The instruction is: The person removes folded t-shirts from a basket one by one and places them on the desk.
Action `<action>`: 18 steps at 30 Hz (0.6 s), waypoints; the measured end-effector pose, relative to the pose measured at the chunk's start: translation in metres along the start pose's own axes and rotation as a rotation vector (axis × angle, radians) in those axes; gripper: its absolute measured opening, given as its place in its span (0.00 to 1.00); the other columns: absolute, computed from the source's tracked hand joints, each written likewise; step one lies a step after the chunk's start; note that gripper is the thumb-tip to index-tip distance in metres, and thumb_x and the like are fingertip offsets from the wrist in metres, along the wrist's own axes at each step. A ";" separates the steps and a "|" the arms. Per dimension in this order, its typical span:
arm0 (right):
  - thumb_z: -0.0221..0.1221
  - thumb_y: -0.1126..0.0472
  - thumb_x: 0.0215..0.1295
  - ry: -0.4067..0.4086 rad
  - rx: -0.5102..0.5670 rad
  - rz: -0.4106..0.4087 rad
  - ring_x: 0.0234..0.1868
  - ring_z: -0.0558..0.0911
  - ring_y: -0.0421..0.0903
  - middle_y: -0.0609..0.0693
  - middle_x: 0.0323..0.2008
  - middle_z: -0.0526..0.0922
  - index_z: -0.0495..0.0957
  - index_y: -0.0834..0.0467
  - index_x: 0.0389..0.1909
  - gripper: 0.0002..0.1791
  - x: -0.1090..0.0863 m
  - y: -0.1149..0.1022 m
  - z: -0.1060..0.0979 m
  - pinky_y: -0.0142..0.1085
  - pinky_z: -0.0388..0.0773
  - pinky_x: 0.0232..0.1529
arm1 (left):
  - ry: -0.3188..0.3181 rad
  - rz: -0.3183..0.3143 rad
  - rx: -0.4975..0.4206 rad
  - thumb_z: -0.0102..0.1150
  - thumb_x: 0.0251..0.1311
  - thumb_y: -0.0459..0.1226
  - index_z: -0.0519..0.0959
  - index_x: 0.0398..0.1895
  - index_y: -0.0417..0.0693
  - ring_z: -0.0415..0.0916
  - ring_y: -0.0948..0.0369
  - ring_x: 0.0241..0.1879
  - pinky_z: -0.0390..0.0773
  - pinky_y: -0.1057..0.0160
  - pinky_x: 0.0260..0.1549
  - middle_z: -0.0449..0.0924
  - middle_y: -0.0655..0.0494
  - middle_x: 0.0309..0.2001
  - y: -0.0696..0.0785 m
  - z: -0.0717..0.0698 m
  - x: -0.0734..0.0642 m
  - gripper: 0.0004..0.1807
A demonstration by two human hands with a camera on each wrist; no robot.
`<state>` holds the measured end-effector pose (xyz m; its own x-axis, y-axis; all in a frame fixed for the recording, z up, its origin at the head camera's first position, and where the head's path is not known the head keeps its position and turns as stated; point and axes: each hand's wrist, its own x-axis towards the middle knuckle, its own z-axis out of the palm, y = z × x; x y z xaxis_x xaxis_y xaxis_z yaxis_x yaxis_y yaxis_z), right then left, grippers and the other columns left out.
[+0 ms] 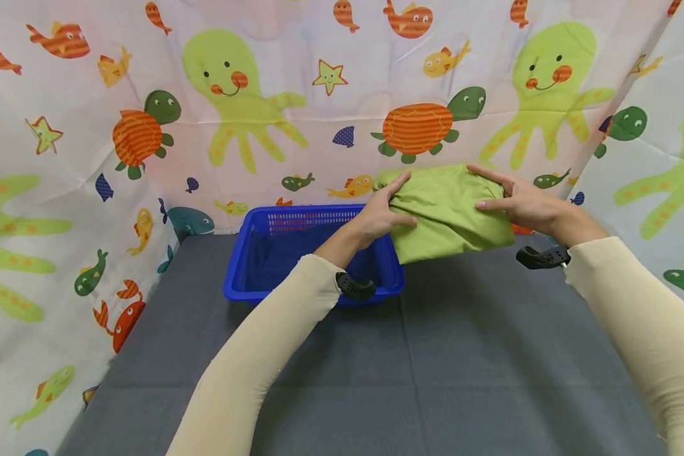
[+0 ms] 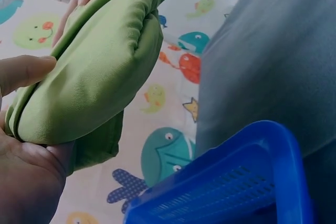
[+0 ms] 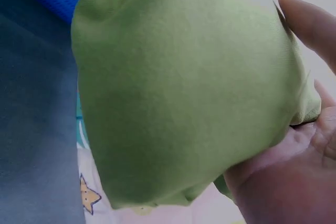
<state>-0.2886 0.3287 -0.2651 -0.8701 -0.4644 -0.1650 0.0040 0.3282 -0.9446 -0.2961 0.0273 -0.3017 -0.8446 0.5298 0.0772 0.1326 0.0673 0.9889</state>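
Both hands hold a folded, light green cloth [image 1: 450, 218] up in the air, just right of a blue plastic basket [image 1: 238, 266]. My left hand [image 1: 376, 218] grips the cloth's left end, thumb on the near face and fingers behind. At the other end, my right hand [image 1: 527, 204] holds it with the thumb in front and fingers along the top edge. In the left wrist view the cloth [image 2: 100, 77] shows as a thick, rounded fold with gathered creases. From the right wrist, its broad face [image 3: 184, 93] hangs smooth, with a lower corner drooping.
The basket has slotted sides, and dark blue fabric [image 1: 285, 256] shows inside it. A grey cloth [image 1: 353, 380] covers the table. Behind and at both sides hangs a white curtain [image 1: 296, 38] printed with sea animals.
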 end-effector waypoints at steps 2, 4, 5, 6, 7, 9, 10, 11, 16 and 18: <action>0.52 0.66 0.77 0.011 0.003 0.017 0.56 0.79 0.29 0.38 0.69 0.61 0.41 0.35 0.82 0.44 -0.004 0.003 -0.001 0.31 0.83 0.50 | 0.000 -0.012 0.007 0.66 0.59 0.24 0.48 0.82 0.66 0.63 0.54 0.73 0.68 0.54 0.71 0.51 0.53 0.81 -0.003 0.003 0.003 0.55; 0.53 0.65 0.77 0.030 0.005 0.035 0.54 0.80 0.30 0.37 0.67 0.63 0.41 0.34 0.82 0.44 -0.007 0.007 -0.001 0.33 0.83 0.48 | -0.002 -0.030 0.016 0.67 0.59 0.26 0.49 0.82 0.66 0.62 0.55 0.74 0.68 0.55 0.71 0.51 0.54 0.81 -0.005 0.006 0.006 0.54; 0.53 0.64 0.77 0.041 0.002 0.041 0.53 0.81 0.31 0.37 0.66 0.63 0.41 0.35 0.82 0.44 -0.008 0.009 -0.001 0.34 0.84 0.48 | -0.003 -0.035 0.013 0.67 0.59 0.26 0.49 0.82 0.66 0.61 0.55 0.74 0.67 0.55 0.71 0.50 0.54 0.81 -0.006 0.008 0.007 0.54; 0.53 0.64 0.76 0.052 0.003 0.045 0.52 0.81 0.31 0.37 0.66 0.64 0.42 0.35 0.82 0.44 -0.009 0.011 -0.001 0.34 0.84 0.47 | -0.004 -0.041 0.010 0.67 0.59 0.27 0.49 0.82 0.65 0.61 0.55 0.75 0.67 0.55 0.72 0.50 0.54 0.81 -0.007 0.010 0.008 0.54; 0.54 0.64 0.76 0.064 0.004 0.047 0.52 0.81 0.31 0.37 0.66 0.64 0.42 0.35 0.82 0.44 -0.010 0.013 -0.002 0.34 0.84 0.46 | -0.006 -0.048 0.013 0.68 0.59 0.27 0.49 0.82 0.66 0.60 0.55 0.75 0.66 0.55 0.72 0.49 0.55 0.81 -0.008 0.012 0.009 0.53; 0.54 0.66 0.76 0.080 0.007 0.034 0.52 0.80 0.30 0.38 0.66 0.64 0.42 0.38 0.82 0.44 -0.010 0.018 -0.002 0.32 0.84 0.46 | -0.012 -0.053 0.005 0.68 0.59 0.28 0.49 0.82 0.65 0.58 0.54 0.76 0.65 0.54 0.73 0.48 0.55 0.82 -0.009 0.016 0.010 0.53; 0.54 0.66 0.75 0.083 0.009 0.026 0.53 0.80 0.30 0.38 0.66 0.64 0.42 0.39 0.82 0.44 -0.010 0.021 -0.003 0.32 0.83 0.46 | -0.013 -0.055 -0.001 0.68 0.59 0.28 0.50 0.82 0.64 0.58 0.54 0.77 0.65 0.54 0.73 0.48 0.55 0.82 -0.010 0.018 0.011 0.53; 0.54 0.67 0.75 0.088 0.010 0.024 0.53 0.79 0.30 0.38 0.66 0.64 0.42 0.40 0.82 0.44 -0.010 0.023 -0.003 0.31 0.83 0.46 | -0.014 -0.056 -0.006 0.68 0.59 0.29 0.50 0.82 0.64 0.58 0.54 0.77 0.65 0.53 0.73 0.48 0.54 0.82 -0.011 0.020 0.012 0.53; 0.54 0.65 0.76 0.092 0.016 0.060 0.53 0.79 0.29 0.40 0.69 0.62 0.40 0.38 0.82 0.45 -0.010 0.036 -0.007 0.31 0.83 0.47 | -0.009 -0.073 -0.040 0.69 0.59 0.30 0.51 0.82 0.62 0.58 0.53 0.77 0.64 0.53 0.74 0.49 0.52 0.81 -0.021 0.026 0.017 0.52; 0.55 0.64 0.76 0.087 0.001 0.086 0.54 0.78 0.27 0.44 0.73 0.58 0.40 0.35 0.82 0.45 -0.009 0.040 -0.008 0.30 0.82 0.47 | -0.003 -0.087 -0.051 0.69 0.60 0.31 0.51 0.82 0.62 0.58 0.53 0.77 0.64 0.53 0.74 0.49 0.52 0.81 -0.026 0.028 0.017 0.52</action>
<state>-0.2849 0.3530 -0.2994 -0.9061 -0.3613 -0.2203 0.0812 0.3626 -0.9284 -0.2996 0.0587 -0.3298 -0.8503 0.5262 -0.0092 0.0326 0.0700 0.9970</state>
